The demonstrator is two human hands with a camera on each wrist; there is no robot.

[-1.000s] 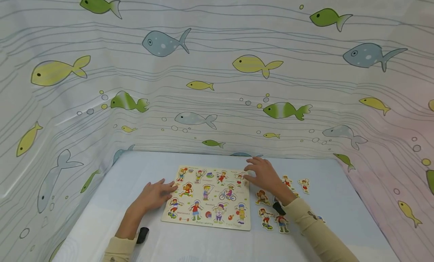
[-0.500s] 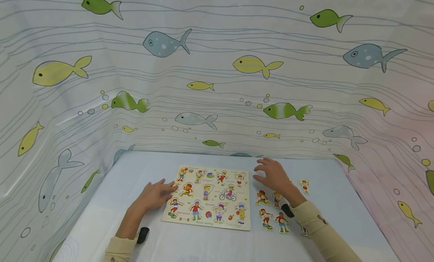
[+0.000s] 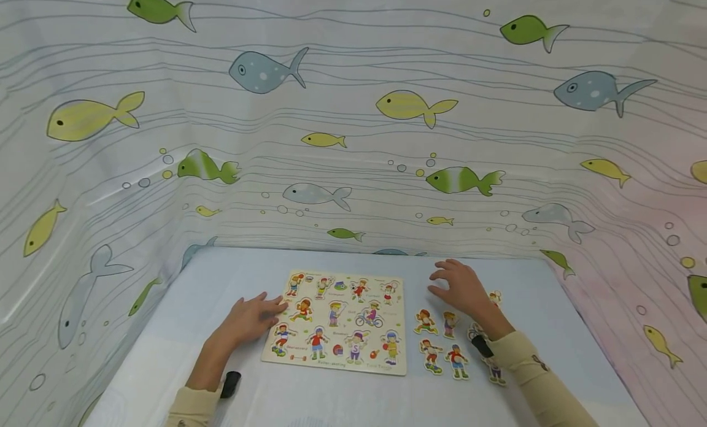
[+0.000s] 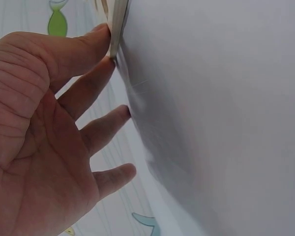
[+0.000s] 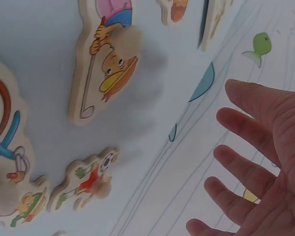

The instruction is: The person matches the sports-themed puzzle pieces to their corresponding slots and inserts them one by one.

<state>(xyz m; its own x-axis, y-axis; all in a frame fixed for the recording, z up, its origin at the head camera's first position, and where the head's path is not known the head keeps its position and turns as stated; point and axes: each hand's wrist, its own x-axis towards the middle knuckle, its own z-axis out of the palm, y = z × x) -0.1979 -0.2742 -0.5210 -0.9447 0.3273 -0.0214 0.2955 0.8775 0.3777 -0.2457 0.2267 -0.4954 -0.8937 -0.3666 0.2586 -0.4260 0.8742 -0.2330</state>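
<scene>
A wooden puzzle board (image 3: 342, 344) with coloured pictures of children at sports lies flat on the table. My left hand (image 3: 251, 318) is at its left side. The thumb (image 4: 91, 46) and index finger touch the board's edge, the other fingers spread out nearly straight. My right hand (image 3: 459, 287) hovers to the right of the board with parted, slightly bent fingers and nothing in them. Near it lie knobbed wooden puzzle pieces: a golfer (image 5: 120, 64), a footballer (image 5: 86, 186), a runner (image 3: 425, 321) and a cyclist partly hidden by the right wrist.
More loose pieces lie right of the board: a skateboarder (image 3: 431, 356), a roller skater (image 3: 456, 362), a piece by the right sleeve (image 3: 495, 375) and a tennis player (image 3: 496, 296) partly behind the hand. A fish-patterned sheet (image 3: 353, 108) rises behind the table.
My right hand has drawn away from the board's upper right corner, moving right over the loose pieces and uncovering the golfer. My left hand stays at the board's left edge.
</scene>
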